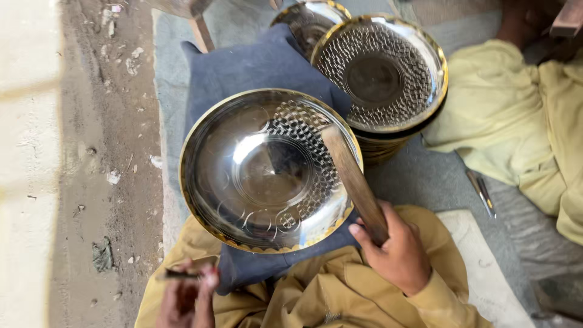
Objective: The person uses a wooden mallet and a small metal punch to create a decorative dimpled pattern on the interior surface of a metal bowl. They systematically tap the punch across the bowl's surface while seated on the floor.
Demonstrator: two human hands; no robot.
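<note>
wooden mallet [355,179] gripped by right hand [395,252], head over metal bowl [267,170]; small dark tool [181,274] pinched by left hand [188,297].

looks like a small metalworking workshop run at floor level. shown by a shiny brass-rimmed metal bowl [270,170] half covered in a hammered pattern, resting on a dark blue cloth [243,73] over the lap; by a stack of finished patterned bowls [379,79] just beyond it; by a wooden-handled hammer [355,179] held over the bowl; by a small metal tool [481,192] lying on the grey mat [425,182]; by a dusty, littered concrete floor [103,152] alongside.
</note>
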